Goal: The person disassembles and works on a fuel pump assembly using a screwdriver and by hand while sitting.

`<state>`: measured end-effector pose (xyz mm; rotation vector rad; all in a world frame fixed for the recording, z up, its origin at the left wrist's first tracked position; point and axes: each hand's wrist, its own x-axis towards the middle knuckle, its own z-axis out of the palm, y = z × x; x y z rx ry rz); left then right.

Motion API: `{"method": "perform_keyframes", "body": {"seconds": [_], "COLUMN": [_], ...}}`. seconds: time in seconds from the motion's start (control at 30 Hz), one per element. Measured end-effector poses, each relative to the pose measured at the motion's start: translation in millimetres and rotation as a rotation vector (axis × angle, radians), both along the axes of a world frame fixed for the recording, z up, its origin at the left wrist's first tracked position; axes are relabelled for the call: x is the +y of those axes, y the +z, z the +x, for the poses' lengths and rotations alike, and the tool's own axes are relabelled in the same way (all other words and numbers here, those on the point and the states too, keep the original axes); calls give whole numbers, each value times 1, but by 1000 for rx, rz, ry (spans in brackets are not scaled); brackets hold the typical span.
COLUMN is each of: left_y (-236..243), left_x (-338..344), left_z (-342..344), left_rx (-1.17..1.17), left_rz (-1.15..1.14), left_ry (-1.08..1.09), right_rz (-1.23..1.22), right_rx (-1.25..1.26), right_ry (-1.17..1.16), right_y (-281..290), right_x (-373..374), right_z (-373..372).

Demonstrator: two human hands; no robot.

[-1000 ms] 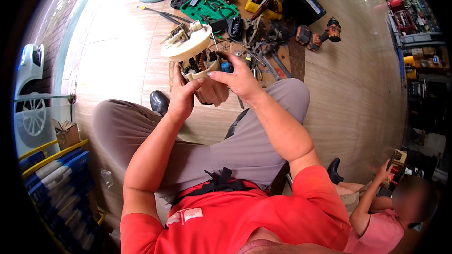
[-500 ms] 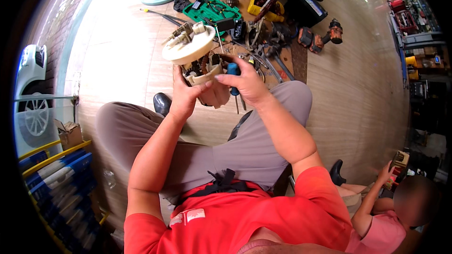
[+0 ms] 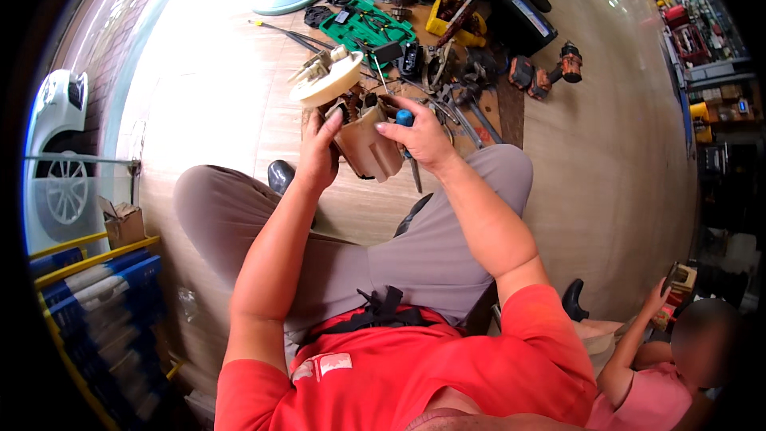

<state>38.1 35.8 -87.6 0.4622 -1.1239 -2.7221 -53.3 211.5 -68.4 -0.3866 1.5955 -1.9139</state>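
Head view: hands [image 3: 426, 142] grip a cream housing [image 3: 369, 148] containing dark parts [image 3: 369, 101].

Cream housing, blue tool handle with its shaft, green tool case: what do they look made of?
Cream housing: probably moulded plastic, satin, with smooth, uniformly coloured sides.
Blue tool handle: likely plastic, smooth and rounded.
Shaft: apparently metal, being dark, thin and straight.
Green tool case: probably hard plastic, given its even colour.
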Motion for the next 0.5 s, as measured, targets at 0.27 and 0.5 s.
{"method": "perform_keyframes", "body": {"seconds": [0.27,0.5], "left_y": [-25,0], "left_x": [3,29], "left_z": [19,58], "left_rx": [-48,37], "left_rz": [170,379], "left_ry": [261,154], "right_rz": [15,51], "right_rx": [-139,63], "right_ry": [60,-190], "right_y": [27,79], "right_x": [11,40], "right_z": [3,31]}}
